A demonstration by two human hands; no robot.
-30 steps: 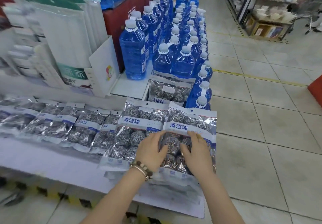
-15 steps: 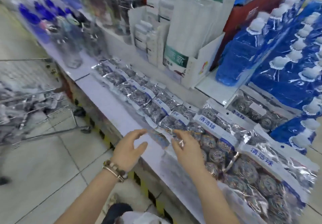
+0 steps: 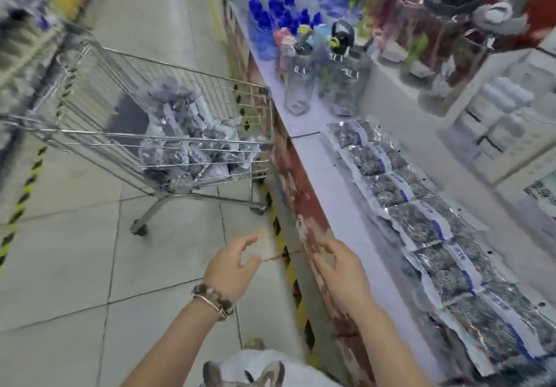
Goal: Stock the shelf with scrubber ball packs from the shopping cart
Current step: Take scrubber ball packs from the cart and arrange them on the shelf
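Scrubber ball packs are noted heaped in the shopping cart, ahead and to the left of both hands, well apart. The left hand, nearer, is held loosely spread and empty. The right hand is likewise relaxed and empty beside the shelf, where a row of stocked packs is laid.

Shopping cart: one. Scrubber ball packs in an overlapping row on the shelf: about seven; blur blocks a firmer count. Heaped packs in the cart: uncountable. Clear bottles at shelf front: two. Blue bottles behind: too smeared to count. Hands: two, left hand and right hand. Bracelets on the left wrist: two.
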